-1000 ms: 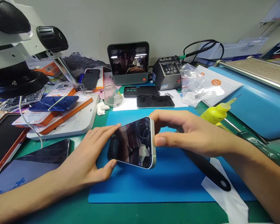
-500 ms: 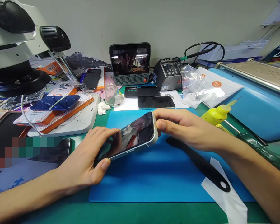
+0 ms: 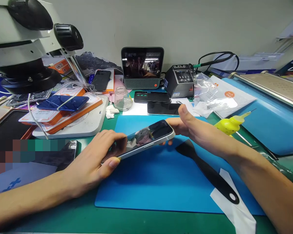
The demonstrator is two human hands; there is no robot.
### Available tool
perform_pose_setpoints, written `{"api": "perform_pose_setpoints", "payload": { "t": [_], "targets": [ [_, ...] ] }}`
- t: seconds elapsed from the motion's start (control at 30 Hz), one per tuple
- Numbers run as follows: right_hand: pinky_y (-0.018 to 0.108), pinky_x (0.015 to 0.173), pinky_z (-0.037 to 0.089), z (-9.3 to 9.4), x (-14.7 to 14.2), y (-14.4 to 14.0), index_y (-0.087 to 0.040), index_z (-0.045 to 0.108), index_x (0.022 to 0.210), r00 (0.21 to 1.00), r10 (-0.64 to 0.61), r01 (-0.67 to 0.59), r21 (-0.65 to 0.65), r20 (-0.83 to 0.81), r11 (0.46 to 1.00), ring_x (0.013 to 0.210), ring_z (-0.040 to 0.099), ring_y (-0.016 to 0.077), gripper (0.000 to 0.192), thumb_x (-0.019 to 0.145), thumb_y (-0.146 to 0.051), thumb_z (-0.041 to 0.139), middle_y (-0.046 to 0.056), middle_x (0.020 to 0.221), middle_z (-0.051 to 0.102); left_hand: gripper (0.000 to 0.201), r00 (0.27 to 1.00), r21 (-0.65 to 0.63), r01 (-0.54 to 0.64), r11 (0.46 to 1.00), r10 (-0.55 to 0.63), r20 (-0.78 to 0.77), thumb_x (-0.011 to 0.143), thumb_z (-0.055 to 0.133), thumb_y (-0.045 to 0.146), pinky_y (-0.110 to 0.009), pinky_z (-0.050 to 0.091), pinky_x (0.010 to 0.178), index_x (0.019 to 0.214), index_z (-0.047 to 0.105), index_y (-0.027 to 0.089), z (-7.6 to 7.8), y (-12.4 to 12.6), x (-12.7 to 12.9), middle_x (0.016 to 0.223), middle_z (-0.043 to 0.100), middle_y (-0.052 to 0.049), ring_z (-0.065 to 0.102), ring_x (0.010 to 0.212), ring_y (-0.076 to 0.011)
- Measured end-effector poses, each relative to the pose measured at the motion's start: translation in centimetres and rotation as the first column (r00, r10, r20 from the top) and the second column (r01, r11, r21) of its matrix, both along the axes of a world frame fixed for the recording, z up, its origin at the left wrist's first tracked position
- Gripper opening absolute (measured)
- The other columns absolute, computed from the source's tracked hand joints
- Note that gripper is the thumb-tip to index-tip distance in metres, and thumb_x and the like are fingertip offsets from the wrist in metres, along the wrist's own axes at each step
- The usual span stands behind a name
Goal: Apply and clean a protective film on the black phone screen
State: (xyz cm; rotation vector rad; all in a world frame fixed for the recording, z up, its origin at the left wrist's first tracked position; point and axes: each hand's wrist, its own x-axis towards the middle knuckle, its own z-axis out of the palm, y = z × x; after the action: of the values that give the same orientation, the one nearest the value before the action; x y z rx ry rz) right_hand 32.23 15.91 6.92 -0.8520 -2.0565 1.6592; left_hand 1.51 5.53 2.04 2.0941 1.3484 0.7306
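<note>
L hand (image 3: 95, 162): fingers curled, closed grip | R hand (image 3: 195, 130): thumb up, fingers pinching | forearms converging

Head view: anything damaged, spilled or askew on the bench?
Nothing spilled or visibly broken. The phone is tilted, held above the blue mat by the left hand and right hand. The black spudger lies partly on white paper overhanging the mat's edge.

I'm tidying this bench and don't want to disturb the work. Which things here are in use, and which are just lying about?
In use:
- phone, held at its ends by left hand and right hand
- blue mat beneath it

Lying about:
- black spudger
- yellow bottle
- glass jar
- two dark phones
- microscope
- soldering station
</note>
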Motion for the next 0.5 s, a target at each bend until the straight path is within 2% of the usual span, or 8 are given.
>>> {"api": "perform_pose_setpoints", "payload": {
  "t": [0.17, 0.27, 0.33, 0.4, 0.5],
  "targets": [
    [0.037, 0.073, 0.054, -0.2, 0.2, 0.3, -0.021, 0.08, 0.085, 0.991, -0.056, 0.059, -0.029, 0.12, 0.998, 0.083, 0.073, 0.0241, 0.076, 0.103, -0.088, 0.049, 0.01, 0.092, 0.083, 0.084, 1.0, 0.011, 0.004, 1.0, -0.004, -0.007, 0.104, 0.026, 0.092, -0.043, 0.044, 0.091, 0.132, 0.065, 0.023, -0.3, 0.3, -0.3, 0.109, 0.066, -0.007, 0.054, 0.099, -0.029],
    [0.035, 0.069, 0.051, 0.0, 0.2, 0.3, -0.021, 0.08, 0.082, 0.982, -0.071, 0.073, -0.007, 0.178, 0.997, 0.075, 0.068, 0.0215, 0.071, 0.102, -0.085, 0.056, 0.008, 0.083, 0.08, 0.088, 1.0, 0.027, 0.003, 1.0, -0.002, -0.016, 0.102, 0.025, 0.095, -0.044, 0.046, 0.09, 0.132, 0.068, 0.024, -0.6, 0.4, -0.6, 0.109, 0.069, -0.008, 0.057, 0.099, -0.0299],
    [0.035, 0.07, 0.052, 0.2, 0.3, 0.2, -0.021, 0.085, 0.097, 0.972, -0.106, 0.11, -0.007, 0.21, 0.994, 0.078, 0.069, 0.022, 0.067, 0.1, -0.084, 0.061, 0.008, 0.087, 0.081, 0.089, 1.0, 0.057, -0.003, 0.998, 0.004, -0.025, 0.101, 0.025, 0.095, -0.044, 0.048, 0.091, 0.133, 0.07, 0.025, -0.8, 0.5, -0.8, 0.112, 0.072, -0.009, 0.06, 0.1, -0.0305],
    [0.035, 0.073, 0.055, 0.3, 0.4, 0.2, -0.021, 0.086, 0.119, 0.961, -0.121, 0.131, -0.025, 0.247, 0.991, 0.089, 0.073, 0.0249, 0.069, 0.098, -0.083, 0.066, 0.009, 0.102, 0.085, 0.086, 0.999, 0.099, -0.002, 0.995, 0.006, -0.039, 0.101, 0.028, 0.093, -0.044, 0.048, 0.094, 0.133, 0.071, 0.026, -1.0, 0.5, -0.9, 0.117, 0.075, -0.009, 0.063, 0.105, -0.0307],
    [0.037, 0.082, 0.059, 0.0, 0.9, 0.4, -0.025, 0.084, 0.134, 0.956, -0.053, 0.067, -0.039, 0.29, 0.997, 0.102, 0.076, 0.0283, 0.07, 0.099, -0.083, 0.063, 0.01, 0.127, 0.085, 0.081, 0.998, 0.135, 0.011, 0.991, -0.003, -0.059, 0.104, 0.03, 0.09, -0.044, 0.047, 0.097, 0.131, 0.072, 0.027, -1.1, 0.6, -1.0, 0.119, 0.078, -0.007, 0.066, 0.109, -0.0296]
  ]
}}
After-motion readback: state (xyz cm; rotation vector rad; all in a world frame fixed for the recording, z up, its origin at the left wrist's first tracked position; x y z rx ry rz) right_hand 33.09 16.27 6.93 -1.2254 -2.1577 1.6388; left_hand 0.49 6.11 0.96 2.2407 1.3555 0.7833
